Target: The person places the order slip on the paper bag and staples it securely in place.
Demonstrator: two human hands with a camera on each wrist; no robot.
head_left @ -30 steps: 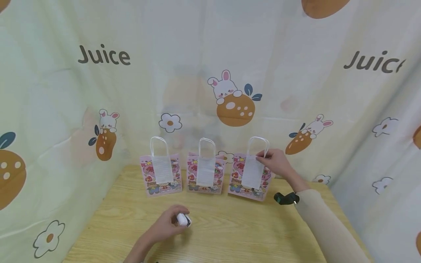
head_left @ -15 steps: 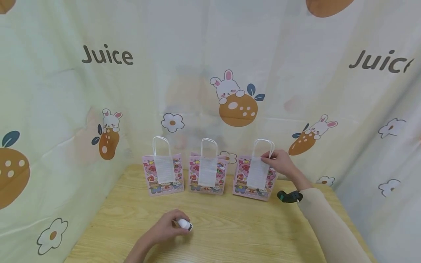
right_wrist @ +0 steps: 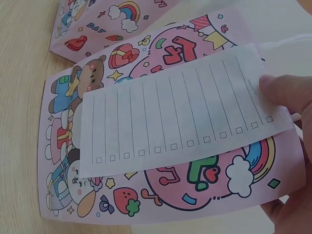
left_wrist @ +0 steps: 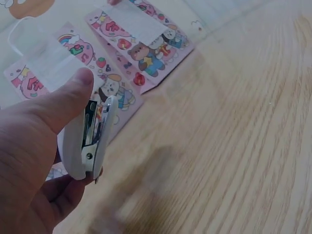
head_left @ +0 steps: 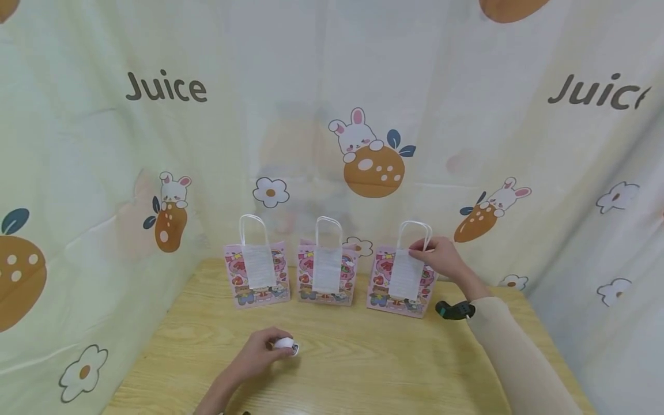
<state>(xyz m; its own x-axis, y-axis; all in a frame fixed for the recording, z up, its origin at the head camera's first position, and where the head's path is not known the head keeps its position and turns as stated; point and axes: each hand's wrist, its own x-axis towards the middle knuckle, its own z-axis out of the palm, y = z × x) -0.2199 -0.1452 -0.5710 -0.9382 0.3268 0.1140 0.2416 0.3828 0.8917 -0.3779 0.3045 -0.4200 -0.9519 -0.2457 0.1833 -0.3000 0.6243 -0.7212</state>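
Note:
My left hand (head_left: 264, 349) holds a small white stapler (left_wrist: 83, 141) between thumb and fingers, low over the table in front of the bags. In the left wrist view the stapler's arms stand apart, with metal showing between them. At the right-hand pink gift bag (head_left: 381, 285), my right hand (head_left: 441, 256) pinches the top edge. Under my right thumb a white checklist slip (right_wrist: 175, 112) with ruled lines and small boxes lies against the bag's front. Some right fingers are behind the bag, partly hidden.
Two more pink cartoon bags stand upright to the left, the middle bag (head_left: 306, 282) and the left bag (head_left: 241, 276), each with a white slip on its front. A printed curtain (head_left: 290, 115) hangs behind the wooden table (head_left: 363, 369).
The right-hand bag has shifted slightly to the right with my right hand on it. My left hand has turned the stapler a little and moved slightly left.

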